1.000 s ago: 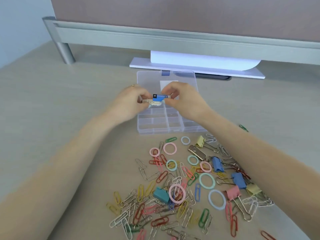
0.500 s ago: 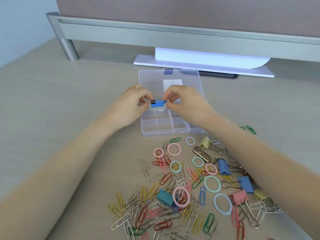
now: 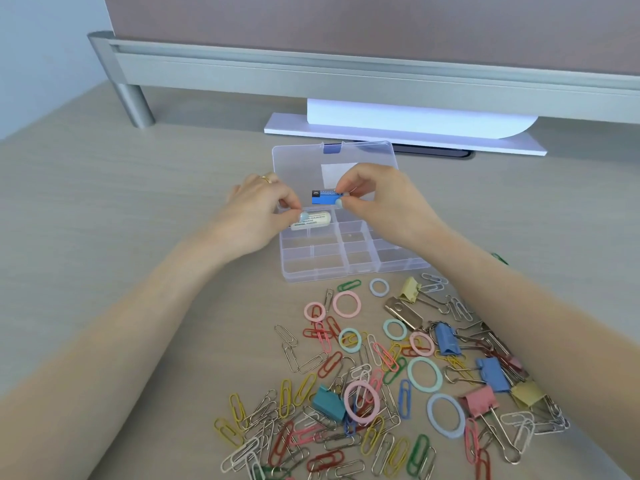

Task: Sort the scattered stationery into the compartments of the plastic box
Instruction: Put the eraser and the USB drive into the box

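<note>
**Two erasers over the box**

The right hand [image 3: 375, 199] pinches a blue eraser [image 3: 323, 197] above the clear box [image 3: 332, 271]. The left hand [image 3: 258, 209] pinches a white eraser [image 3: 313, 220] in the far-left compartment. Clips [image 3: 363, 393] lie scattered nearby.

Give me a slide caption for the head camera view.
Left hand sets a white eraser into the plastic box; right hand holds a blue eraser.

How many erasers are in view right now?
2. A white eraser lies in a far-left compartment of the clear plastic box, touched by the left hand. The right hand pinches a blue-sleeved eraser above the box. The hands may hide others.
</note>
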Available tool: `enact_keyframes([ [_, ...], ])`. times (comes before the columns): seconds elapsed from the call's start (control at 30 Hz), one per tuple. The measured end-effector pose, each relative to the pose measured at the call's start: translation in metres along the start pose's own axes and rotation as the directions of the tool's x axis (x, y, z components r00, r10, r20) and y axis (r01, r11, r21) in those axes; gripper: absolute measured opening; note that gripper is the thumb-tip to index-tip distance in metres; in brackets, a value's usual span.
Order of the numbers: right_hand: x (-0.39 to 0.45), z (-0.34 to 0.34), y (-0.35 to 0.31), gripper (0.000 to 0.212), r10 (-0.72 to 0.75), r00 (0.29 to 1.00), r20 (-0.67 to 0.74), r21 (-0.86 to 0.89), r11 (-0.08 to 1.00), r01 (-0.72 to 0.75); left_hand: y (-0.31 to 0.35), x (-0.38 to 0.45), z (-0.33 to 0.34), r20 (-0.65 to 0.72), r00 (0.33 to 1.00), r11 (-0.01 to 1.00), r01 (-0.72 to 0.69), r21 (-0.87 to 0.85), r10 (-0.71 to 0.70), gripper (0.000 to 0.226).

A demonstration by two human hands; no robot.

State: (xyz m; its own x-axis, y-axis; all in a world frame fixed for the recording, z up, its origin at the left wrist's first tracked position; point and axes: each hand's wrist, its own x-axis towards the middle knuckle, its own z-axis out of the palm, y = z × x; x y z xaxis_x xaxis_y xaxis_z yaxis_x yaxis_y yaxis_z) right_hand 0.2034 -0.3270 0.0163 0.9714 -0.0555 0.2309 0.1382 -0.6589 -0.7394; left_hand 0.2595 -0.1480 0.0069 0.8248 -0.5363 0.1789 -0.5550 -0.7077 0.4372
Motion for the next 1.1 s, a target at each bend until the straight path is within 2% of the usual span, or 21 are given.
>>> enact_keyframes([
  [0.23, 0.001, -0.002, -0.001, 0.013, -0.017, 1.000, 0.026, 0.002, 1.000, 0.017, 0.001, 0.001, 0.006, -0.058, 0.998, 0.999, 0.010, 0.046, -0.007, 0.006],
  [0.33, 0.001, 0.000, -0.001, 0.012, -0.044, 0.997, 0.061, -0.037, 0.998, 0.046, 0.001, -0.001, 0.006, -0.115, 0.993, 1.000, 0.030, -0.003, -0.030, 0.011],
  [0.47, -0.001, 0.008, 0.000, 0.013, -0.080, 0.988, 0.130, -0.077, 0.993, 0.091, 0.001, -0.003, 0.002, -0.146, 0.985, 0.986, 0.064, -0.156, -0.088, 0.022],
  [0.57, 0.000, 0.013, 0.000, 0.009, -0.126, 0.982, 0.143, -0.116, 0.983, 0.143, 0.002, -0.003, 0.001, -0.147, 0.986, 0.987, 0.052, -0.155, -0.075, 0.024],
  [0.63, -0.001, 0.012, 0.001, 0.010, -0.154, 0.977, 0.146, -0.143, 0.974, 0.175, 0.004, -0.004, 0.002, -0.135, 0.990, 0.992, 0.027, -0.127, -0.044, 0.024],
  [0.77, -0.005, -0.004, 0.002, 0.018, -0.198, 0.950, 0.241, -0.215, 0.944, 0.251, 0.008, -0.004, 0.004, -0.116, 0.993, 0.998, -0.035, -0.050, 0.029, 0.021],
  [0.83, -0.010, -0.019, 0.002, 0.018, -0.223, 0.953, 0.204, -0.214, 0.940, 0.265, 0.010, -0.004, 0.005, -0.118, 0.992, 0.999, -0.048, -0.015, 0.046, 0.019],
  [0.9, -0.019, -0.039, 0.004, 0.017, -0.215, 0.967, 0.136, -0.197, 0.951, 0.239, 0.015, -0.006, 0.005, -0.146, 0.987, 0.997, -0.073, 0.001, 0.073, 0.016],
  [1.0, -0.043, -0.068, 0.017, 0.017, -0.114, 0.987, 0.111, -0.186, 0.973, 0.133, 0.034, -0.012, 0.005, -0.174, 0.973, 0.986, -0.161, -0.044, 0.151, 0.012],
  [1.1, -0.068, -0.090, 0.038, 0.019, 0.001, 0.992, 0.123, -0.205, 0.978, 0.025, 0.059, -0.025, 0.009, -0.052, 0.942, 0.935, -0.335, -0.115, 0.331, 0.008],
])
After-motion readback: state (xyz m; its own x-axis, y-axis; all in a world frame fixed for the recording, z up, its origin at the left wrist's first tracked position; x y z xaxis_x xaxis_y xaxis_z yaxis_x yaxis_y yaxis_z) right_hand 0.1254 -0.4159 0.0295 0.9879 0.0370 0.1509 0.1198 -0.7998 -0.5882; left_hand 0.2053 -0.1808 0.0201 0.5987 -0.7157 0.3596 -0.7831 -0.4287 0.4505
